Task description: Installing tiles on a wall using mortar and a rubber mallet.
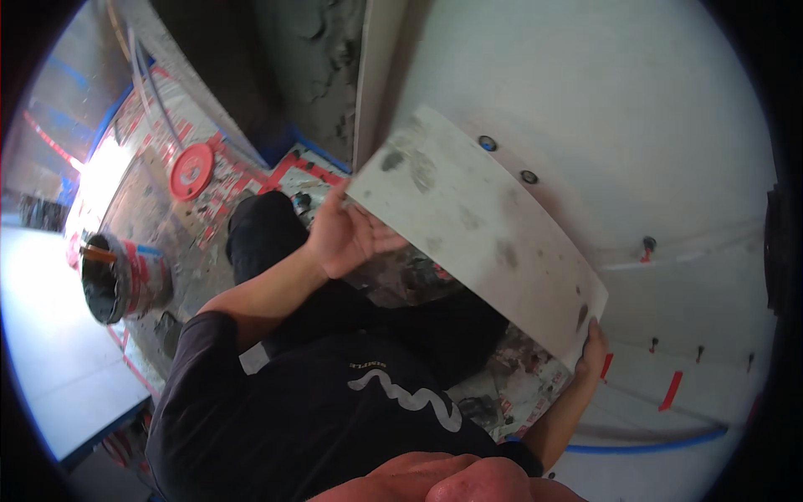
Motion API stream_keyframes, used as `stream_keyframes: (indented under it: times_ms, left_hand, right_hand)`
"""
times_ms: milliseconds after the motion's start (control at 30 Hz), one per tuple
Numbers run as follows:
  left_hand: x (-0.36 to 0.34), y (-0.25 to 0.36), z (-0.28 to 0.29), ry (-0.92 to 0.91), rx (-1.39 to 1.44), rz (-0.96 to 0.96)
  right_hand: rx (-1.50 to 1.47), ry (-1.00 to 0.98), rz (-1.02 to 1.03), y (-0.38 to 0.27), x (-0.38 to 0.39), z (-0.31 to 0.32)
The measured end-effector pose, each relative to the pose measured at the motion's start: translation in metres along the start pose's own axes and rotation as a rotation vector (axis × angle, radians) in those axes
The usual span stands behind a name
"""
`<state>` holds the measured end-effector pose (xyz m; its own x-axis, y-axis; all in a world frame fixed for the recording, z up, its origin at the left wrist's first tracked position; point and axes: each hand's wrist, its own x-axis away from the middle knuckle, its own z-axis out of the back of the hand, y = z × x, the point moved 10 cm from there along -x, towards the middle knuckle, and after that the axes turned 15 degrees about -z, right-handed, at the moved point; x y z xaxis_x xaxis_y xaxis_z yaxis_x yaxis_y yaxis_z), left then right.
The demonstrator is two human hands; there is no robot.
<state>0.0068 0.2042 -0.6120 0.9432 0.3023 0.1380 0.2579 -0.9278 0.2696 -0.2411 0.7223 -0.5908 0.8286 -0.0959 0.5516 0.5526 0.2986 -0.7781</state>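
A long pale rectangular tile [473,222] with dark smudges on its face is tilted in front of me, held between both hands. My left hand [345,238] is at its left end, palm turned up, with the thumb by the corner and the fingertips reaching under the lower edge. At the right end, my right hand [592,356] grips the short edge, its fingers partly hidden behind the tile. The far long edge lies close to a large pale wall [577,92]; whether they touch, I cannot tell.
At left stands a bucket [144,276] with dark grey contents and an orange-handled tool [99,252]. A red lid [191,171] lies beyond it on the littered floor covering. Grey mortar [318,84] coats a recess ahead. Dark round-headed fittings [529,177] and red strips [670,391] dot the wall.
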Motion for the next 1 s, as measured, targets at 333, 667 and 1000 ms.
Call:
stream_keyframes:
  times_ms: [333,667,1000]
  left_hand:
    - [-0.031,0.049,0.013,0.086,0.012,-0.188]
    - [-0.047,0.061,0.017,0.018,-0.074,-0.257]
    - [-0.053,0.08,0.011,0.034,-0.191,-0.331]
  right_hand:
    - [0.129,0.079,0.112,-0.057,-0.027,-0.033]
    - [0.021,-0.041,0.109,-0.07,-0.024,-0.044]
    - [0.032,-0.126,0.06,-0.078,-0.019,-0.07]
